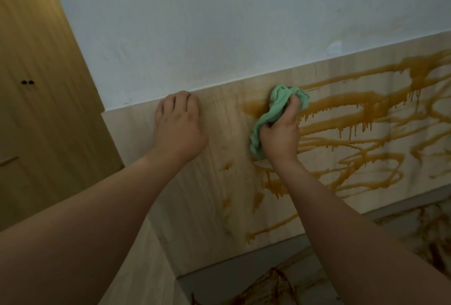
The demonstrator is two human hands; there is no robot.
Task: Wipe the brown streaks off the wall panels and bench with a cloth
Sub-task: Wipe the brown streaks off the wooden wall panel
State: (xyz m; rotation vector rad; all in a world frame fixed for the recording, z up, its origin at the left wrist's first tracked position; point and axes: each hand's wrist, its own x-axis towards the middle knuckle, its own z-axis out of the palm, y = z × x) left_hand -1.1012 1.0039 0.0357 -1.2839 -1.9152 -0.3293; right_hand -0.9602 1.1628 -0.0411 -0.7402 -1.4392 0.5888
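Head view: cloth (275,109), green and bunched, is clenched in the right hand (278,134) and pressed to the wall panel (207,195) near its top edge, at the left end of the brown streaks (366,99). The left hand (179,131) is laid flat on bare wood to the left, fingers relaxed, nothing grasped. Most streaks to the right are untouched, and drips hang beneath them. The bench (231,285) below is also streaked. Risks are judged as follows: the residue may be smeared onto the bare wood if the wad is soaked and not refolded; the white wall (219,24) may be marked if a stroke overshoots the panel edge; loosened liquid may be run down onto the bench.
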